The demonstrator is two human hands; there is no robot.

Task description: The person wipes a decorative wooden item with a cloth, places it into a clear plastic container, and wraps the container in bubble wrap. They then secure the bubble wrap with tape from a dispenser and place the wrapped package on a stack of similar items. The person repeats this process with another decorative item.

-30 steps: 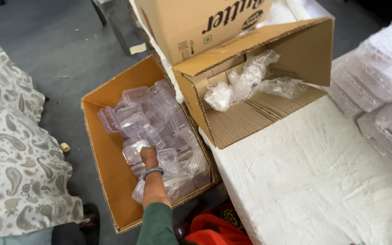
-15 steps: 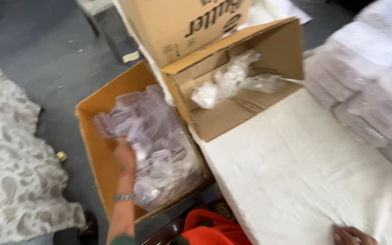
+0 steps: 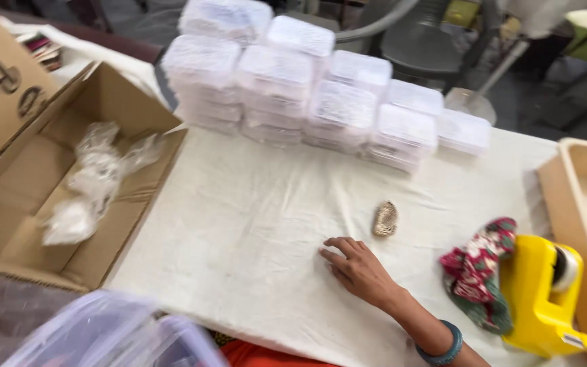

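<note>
Clear plastic containers, near: a blurred cluster (image 3: pixel 103 336) fills the bottom-left corner, close under the camera, left of and well apart from the right hand; nothing shows what carries them.
Left hand: out of sight; grip cannot be told.
Right hand (image 3: pixel 360 270): flat on the white table cloth (image 3: pixel 239 224), fingers loosely spread and pointing left, pinching nothing; a blue bangle on the wrist.
Stacked lidded containers (image 3: pixel 321 95): rows along the far table edge, long axis left to right, well beyond the fingers.
Cardboard box (image 3: pixel 69 197): open, on its side at the left; holds crumpled clear plastic bags (image 3: pixel 90 183).
Beige tray (image 3: pixel 585 224): right edge, contents unclear.
Yellow tape dispenser (image 3: pixel 541 292): right of the hand, touching a floral cloth (image 3: pixel 477 268).
Small woven oval piece (image 3: pixel 384 219): just beyond the fingertips.
</note>
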